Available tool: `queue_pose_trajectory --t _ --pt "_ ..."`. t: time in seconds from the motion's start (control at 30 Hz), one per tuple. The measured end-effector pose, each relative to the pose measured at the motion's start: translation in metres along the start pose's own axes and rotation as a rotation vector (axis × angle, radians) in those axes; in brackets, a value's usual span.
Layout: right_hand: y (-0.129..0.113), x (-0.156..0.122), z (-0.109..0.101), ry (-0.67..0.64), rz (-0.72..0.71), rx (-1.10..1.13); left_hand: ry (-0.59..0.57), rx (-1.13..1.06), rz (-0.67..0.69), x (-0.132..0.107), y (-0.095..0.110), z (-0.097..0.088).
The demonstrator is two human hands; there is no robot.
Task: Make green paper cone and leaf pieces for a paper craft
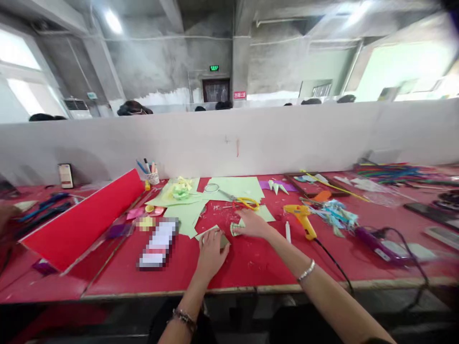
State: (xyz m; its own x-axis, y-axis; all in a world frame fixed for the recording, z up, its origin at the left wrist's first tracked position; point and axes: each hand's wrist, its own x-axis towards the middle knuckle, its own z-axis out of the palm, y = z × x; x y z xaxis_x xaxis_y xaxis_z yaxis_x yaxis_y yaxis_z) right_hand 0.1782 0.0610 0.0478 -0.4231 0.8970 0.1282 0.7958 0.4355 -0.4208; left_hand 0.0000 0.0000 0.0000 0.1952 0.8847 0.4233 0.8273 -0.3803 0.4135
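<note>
My left hand (pixel 211 255) is low over the red table, its fingers on a small piece of pale green paper (pixel 201 234) and its thumb at the right edge. My right hand (pixel 253 224) reaches in from the right with fingers apart. Beneath it lies a small green paper piece with dark grid lines (pixel 235 229); whether the fingertips touch it is unclear. Just beyond that hand are scissors with yellow handles (pixel 248 202), partly over larger sheets of green paper (pixel 236 187). Small green paper cones (pixel 276 188) rest on purple paper behind.
A yellow glue gun (pixel 303 220) with a black cord and a white stick (pixel 288 232) lie right. A phone (pixel 158 243) and a slanted red board (pixel 89 220) are left. A pen cup (pixel 153 177) stands by the white partition (pixel 179 143). Blue ribbon scraps (pixel 337 213) lie farther right.
</note>
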Motion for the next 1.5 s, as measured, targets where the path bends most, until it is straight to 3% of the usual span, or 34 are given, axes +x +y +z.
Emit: queue_pose_trajectory --t 0.23,0.4,0.47,0.6,0.77,1.0,1.1,1.17,1.3,1.4,1.5 --pt "0.003 -0.02 0.019 0.04 0.064 0.058 0.012 -0.097 -0.036 0.01 -0.001 -0.008" --pt "0.004 -0.025 0.014 0.172 0.104 0.179 0.029 -0.23 0.005 0.031 0.003 -0.029" --pt "0.0 -0.031 0.007 0.238 0.106 0.24 -0.006 -0.404 -0.042 0.039 0.011 -0.039" --pt "-0.02 -0.048 -0.009 0.395 -0.04 0.681 -0.146 -0.682 -0.021 0.044 0.033 -0.048" --pt "-0.041 -0.062 -0.017 0.371 -0.143 0.873 -0.066 -0.72 0.006 0.035 0.051 -0.04" --pt "-0.051 -0.064 -0.029 0.302 -0.155 0.791 0.03 -0.667 0.156 0.03 0.056 -0.061" --pt "-0.059 -0.063 -0.03 0.277 -0.179 0.794 0.094 -0.674 0.134 0.029 0.056 -0.069" --pt "-0.062 -0.063 -0.029 0.328 -0.192 0.796 0.113 -0.687 0.089 0.028 0.055 -0.071" --pt "-0.065 -0.066 -0.031 0.502 -0.242 0.672 0.034 -0.634 -0.013 0.023 0.056 -0.07" --pt "-0.066 -0.071 -0.039 0.489 -0.282 0.518 -0.056 -0.567 -0.035 0.021 0.061 -0.07" --pt "-0.066 -0.073 -0.045 0.505 -0.228 0.477 -0.09 -0.594 -0.002 0.021 0.067 -0.069"
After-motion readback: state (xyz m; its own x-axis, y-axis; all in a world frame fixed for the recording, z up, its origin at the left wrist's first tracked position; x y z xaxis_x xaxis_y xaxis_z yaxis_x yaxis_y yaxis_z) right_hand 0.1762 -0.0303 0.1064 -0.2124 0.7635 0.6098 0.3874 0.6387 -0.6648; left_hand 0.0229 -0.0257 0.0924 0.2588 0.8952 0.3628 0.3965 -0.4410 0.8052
